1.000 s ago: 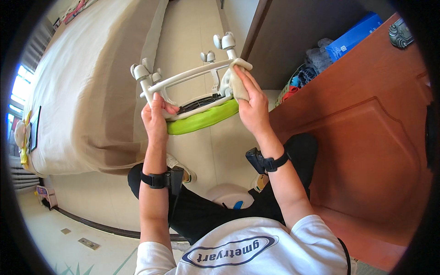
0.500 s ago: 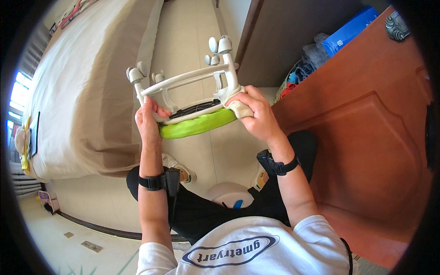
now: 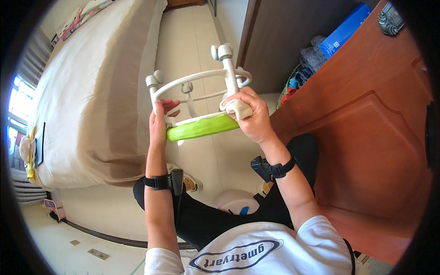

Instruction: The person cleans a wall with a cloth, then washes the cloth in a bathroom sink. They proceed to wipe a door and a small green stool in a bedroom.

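A small white-framed rolling stool (image 3: 190, 79) is held tilted in front of me, caster wheels up and away from me. Its bright green padded seat (image 3: 201, 129) faces my body at the lower edge. My left hand (image 3: 158, 126) supports the stool's left side, with the thumb along the leg and the fingers reaching inside the frame. On the right, my right hand (image 3: 257, 120) presses a cream cloth (image 3: 238, 109) around the base of a leg, close to the seat. The fingers behind that leg are partly hidden.
A bed with a beige cover (image 3: 105, 96) runs along the left. A reddish-brown wooden panel (image 3: 362, 151) stands close on the right, with a blue box (image 3: 343, 34) and heaped clothes (image 3: 311, 57) behind it. A pale rounded object (image 3: 236, 201) sits between my feet on the tiled floor (image 3: 201, 169).
The stool has turned and tilted, so the dark underside of its seat no longer shows. Its left legs and my left hand have shifted right. The cloth stays at the right leg.
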Demonstrator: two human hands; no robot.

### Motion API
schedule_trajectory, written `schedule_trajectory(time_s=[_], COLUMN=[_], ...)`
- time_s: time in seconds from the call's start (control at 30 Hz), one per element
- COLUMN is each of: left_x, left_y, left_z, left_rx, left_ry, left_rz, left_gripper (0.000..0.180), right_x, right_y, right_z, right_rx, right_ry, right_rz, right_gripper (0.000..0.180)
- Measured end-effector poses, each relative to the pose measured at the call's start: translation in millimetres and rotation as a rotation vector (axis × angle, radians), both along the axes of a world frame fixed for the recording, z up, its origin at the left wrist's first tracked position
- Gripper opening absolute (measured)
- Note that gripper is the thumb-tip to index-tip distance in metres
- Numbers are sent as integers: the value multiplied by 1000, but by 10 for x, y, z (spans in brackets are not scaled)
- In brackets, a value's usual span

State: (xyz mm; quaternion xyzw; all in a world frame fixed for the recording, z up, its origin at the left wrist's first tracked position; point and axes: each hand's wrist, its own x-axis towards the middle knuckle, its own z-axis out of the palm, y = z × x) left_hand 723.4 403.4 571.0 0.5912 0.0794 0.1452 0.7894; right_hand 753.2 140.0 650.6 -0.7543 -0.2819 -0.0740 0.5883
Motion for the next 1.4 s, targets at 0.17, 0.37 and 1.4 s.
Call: schedule_trajectory(time_s=[0.17,0.37,1.4], left_x=[-56,-98,-238], left_y=[-53,-635,-425], left_z=[-28,52,148], left_rx=[926,11,-293], left_ry=[247,198,-79], left_rz=[211,-238,-404], left_gripper=[49,49,48], right_x=[-77,-327,581], right_y=[174,551,-176], right_z=[-311,-508,-794], right_rx=[-244,-514,-257], right_ry=[-266,-480,-34], right_rz=[-269,-170,-205], right_gripper=[30,29,73])
